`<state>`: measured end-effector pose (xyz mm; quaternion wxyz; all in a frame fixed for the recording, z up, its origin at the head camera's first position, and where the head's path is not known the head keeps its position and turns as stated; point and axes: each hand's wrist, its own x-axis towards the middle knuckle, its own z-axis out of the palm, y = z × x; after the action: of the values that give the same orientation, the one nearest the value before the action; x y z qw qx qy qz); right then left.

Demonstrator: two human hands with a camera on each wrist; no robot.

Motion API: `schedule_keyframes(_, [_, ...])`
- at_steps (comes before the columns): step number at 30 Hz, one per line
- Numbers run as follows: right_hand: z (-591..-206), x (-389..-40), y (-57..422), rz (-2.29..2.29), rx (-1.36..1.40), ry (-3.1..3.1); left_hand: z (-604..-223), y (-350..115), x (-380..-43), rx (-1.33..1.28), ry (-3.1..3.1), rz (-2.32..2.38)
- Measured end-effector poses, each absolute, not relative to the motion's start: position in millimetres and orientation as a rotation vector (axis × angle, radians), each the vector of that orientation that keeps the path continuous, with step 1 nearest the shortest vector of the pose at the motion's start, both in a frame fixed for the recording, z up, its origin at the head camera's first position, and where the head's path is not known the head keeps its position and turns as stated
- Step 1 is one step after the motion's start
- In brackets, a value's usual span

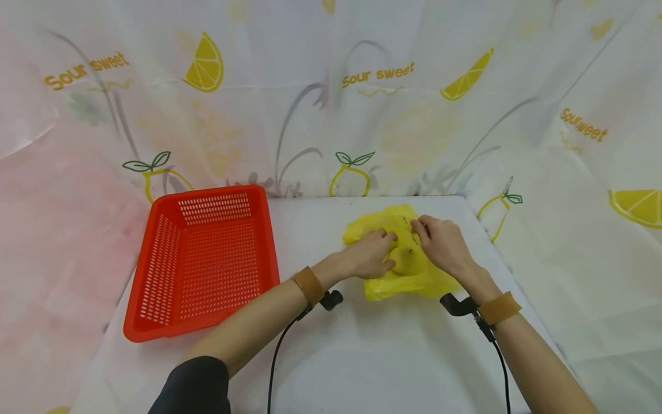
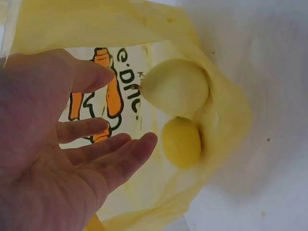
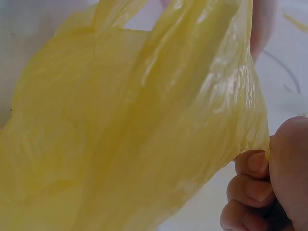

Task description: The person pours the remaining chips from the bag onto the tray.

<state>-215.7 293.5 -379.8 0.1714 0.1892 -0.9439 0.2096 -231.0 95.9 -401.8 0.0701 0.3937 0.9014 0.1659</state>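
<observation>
A thin yellow plastic bag [image 1: 385, 286] lies on the table with its mouth spread. At its right edge my right hand [image 1: 446, 244] pinches the bag's rim between thumb and curled fingers; the right wrist view shows the film [image 3: 120, 125] pulled taut toward them. My left hand [image 2: 72, 139] reaches into the mouth, fingers loosely bent and apart, with nothing in its grasp. Beyond its fingertips in the left wrist view lie a pale pear [image 2: 177, 86] with a stem and a smaller yellow lemon [image 2: 182, 143]. A white printed surface [image 2: 130, 96] with orange shapes and black lettering shows behind the fingers.
A red perforated plastic basket [image 1: 271, 253] stands on the white table [image 1: 357, 356] to the left, beside my left forearm. A lemon-patterned cloth [image 1: 310, 115] hangs behind and around the table. Black cables [image 1: 276, 351] run down from both wrist cameras.
</observation>
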Motion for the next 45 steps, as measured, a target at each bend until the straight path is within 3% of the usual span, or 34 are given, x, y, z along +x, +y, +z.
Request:
schedule_keyframes(25, [-373, -220, 299, 0.615, 0.545, -2.677, -363, 37, -196, 1.233, 2.820, 0.678])
schedule_keyframes(36, [-371, -216, 301, 0.633, 0.528, -2.696, -348, 7, -211, 1.184, 2.937, 0.759])
schedule_keyframes(45, [-369, -215, 301, 0.627, 0.532, -2.700, -358, -10, -234, 1.120, 2.961, 0.733])
